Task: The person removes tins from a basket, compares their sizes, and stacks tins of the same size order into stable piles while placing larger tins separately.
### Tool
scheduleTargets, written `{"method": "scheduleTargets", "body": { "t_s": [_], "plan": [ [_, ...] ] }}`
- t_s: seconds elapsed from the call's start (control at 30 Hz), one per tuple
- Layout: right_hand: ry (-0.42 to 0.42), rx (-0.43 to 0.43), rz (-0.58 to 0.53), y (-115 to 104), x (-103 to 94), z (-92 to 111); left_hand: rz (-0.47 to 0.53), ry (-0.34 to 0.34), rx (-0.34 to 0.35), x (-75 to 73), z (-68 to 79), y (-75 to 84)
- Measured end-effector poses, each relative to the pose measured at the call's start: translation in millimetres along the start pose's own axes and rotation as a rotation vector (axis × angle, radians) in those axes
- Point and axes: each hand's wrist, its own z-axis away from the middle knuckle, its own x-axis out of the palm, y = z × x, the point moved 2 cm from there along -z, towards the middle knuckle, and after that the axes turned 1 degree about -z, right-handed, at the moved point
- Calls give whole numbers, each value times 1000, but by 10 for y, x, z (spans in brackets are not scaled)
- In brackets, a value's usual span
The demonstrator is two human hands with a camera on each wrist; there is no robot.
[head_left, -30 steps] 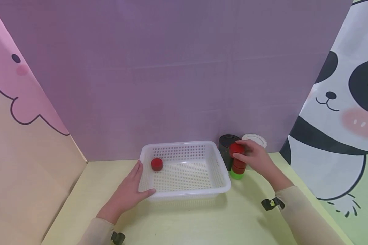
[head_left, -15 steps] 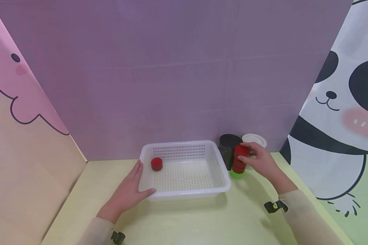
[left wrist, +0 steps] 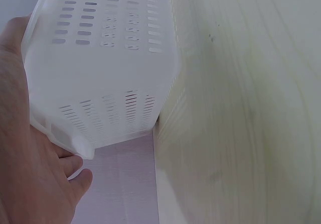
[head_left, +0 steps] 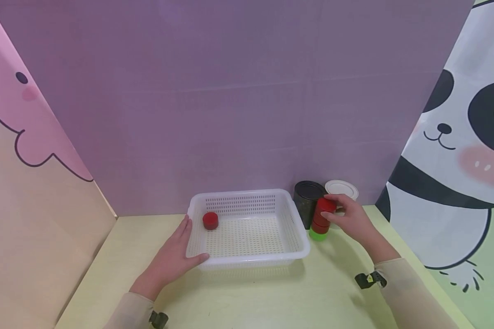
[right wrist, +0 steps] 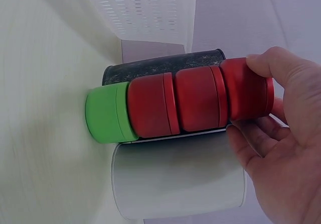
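Note:
Between thumb and fingers my right hand (head_left: 347, 219) pinches the top red jar (right wrist: 247, 89), a small round lidded one. That jar sits at the top of a stack: two more red jars (right wrist: 153, 105) stand under it, with a green jar (right wrist: 108, 112) at the bottom on the table. In the right wrist view the top jar is slightly out of line with those below. My left hand (head_left: 170, 258) rests on the near left corner of a white plastic basket (head_left: 247, 261), thumb on the front rim and fingers along the left rim. Inside the basket lies another red jar (head_left: 210, 221).
A black canister (head_left: 302, 201) stands right behind the stack, close to the basket's right side. A white canister (right wrist: 175, 179) with a pale lid (head_left: 340, 187) stands beside it. The purple back wall (head_left: 247, 100) rises directly behind the basket and canisters.
My right hand has shifted slightly right and down with its red jar, which now lines up over the other stacked jars. The left hand and basket have stayed put.

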Motion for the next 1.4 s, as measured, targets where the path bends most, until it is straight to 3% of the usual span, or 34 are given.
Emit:
{"method": "scheduleTargets", "body": {
  "t_s": [0.9, 1.4],
  "plan": [
    [21, -31, -29, 81, 39, -34, 3, 17, 11, 15, -18, -10],
    [59, -56, -32, 14, -18, -46, -5, 16, 6, 18, -21, -8]
  ]
}}
